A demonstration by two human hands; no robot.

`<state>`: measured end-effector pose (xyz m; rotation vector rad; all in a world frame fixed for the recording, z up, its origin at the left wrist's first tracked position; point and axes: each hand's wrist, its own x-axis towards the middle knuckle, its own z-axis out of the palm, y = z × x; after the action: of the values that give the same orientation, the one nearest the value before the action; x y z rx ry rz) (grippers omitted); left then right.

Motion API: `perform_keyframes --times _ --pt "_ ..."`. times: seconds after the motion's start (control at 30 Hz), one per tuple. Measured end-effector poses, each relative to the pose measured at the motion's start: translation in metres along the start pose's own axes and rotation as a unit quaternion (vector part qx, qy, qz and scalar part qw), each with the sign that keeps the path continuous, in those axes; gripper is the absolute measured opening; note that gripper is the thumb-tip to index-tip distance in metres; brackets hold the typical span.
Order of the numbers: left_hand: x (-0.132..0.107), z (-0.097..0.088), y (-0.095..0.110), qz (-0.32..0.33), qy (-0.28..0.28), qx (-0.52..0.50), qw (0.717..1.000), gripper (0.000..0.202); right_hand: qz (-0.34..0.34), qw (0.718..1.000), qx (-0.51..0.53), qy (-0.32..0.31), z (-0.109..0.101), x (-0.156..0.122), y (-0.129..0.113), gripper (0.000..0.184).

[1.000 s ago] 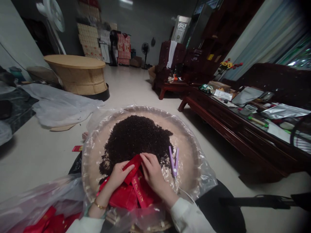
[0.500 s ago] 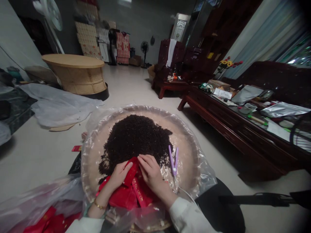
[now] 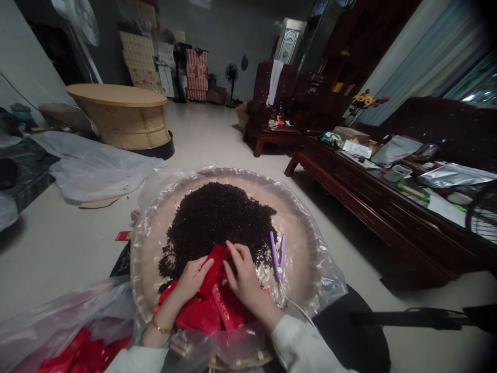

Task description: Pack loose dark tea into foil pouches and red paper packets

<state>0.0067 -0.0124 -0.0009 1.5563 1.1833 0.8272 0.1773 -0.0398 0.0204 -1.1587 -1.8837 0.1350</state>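
Observation:
My left hand (image 3: 196, 280) is closed on a small red packet (image 3: 214, 267), its thumb across the front face. At the packet's upper right edge is my right hand (image 3: 243, 274), with forefinger and thumb a little apart and touching the edge; its other fingers are partly hidden. Below both hands lie several more red packets (image 3: 198, 313), one with gold lettering on a strip. Just beyond is a heap of dark, dry loose leaves, probably tea (image 3: 217, 217), on a round plastic-lined tray (image 3: 305, 248). A purple hand-held sealer or small straightener (image 3: 277, 259) lies with its jaws apart right of the heap.
A white cord (image 3: 298, 308) runs from the purple tool over the tray's rim. More red packets (image 3: 83, 352) sit in clear plastic at lower left. A dark wooden table (image 3: 365, 202) stands at right, a round wicker table (image 3: 120, 122) at back left, a black stool-like disc (image 3: 353, 336) at lower right.
My right forefinger and thumb have spread apart at the packet's upper edge, and the packet has risen slightly. My left hand keeps its hold.

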Motion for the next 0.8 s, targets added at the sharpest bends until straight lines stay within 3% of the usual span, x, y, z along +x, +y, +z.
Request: perform_keyframes --times 0.27,0.53,0.8 --pt "0.0 0.0 -0.004 0.021 0.0 0.028 0.999 0.046 -0.052 0.998 0.016 0.019 0.0 0.0 -0.002 0.045" --pt "0.0 -0.001 0.003 0.03 0.006 0.056 0.998 0.045 -0.04 0.999 0.024 0.005 -0.005 0.004 -0.01 0.024" --pt "-0.001 0.0 0.002 0.054 0.002 0.088 0.995 0.038 0.047 0.998 0.005 -0.031 0.0 -0.002 -0.004 0.013"
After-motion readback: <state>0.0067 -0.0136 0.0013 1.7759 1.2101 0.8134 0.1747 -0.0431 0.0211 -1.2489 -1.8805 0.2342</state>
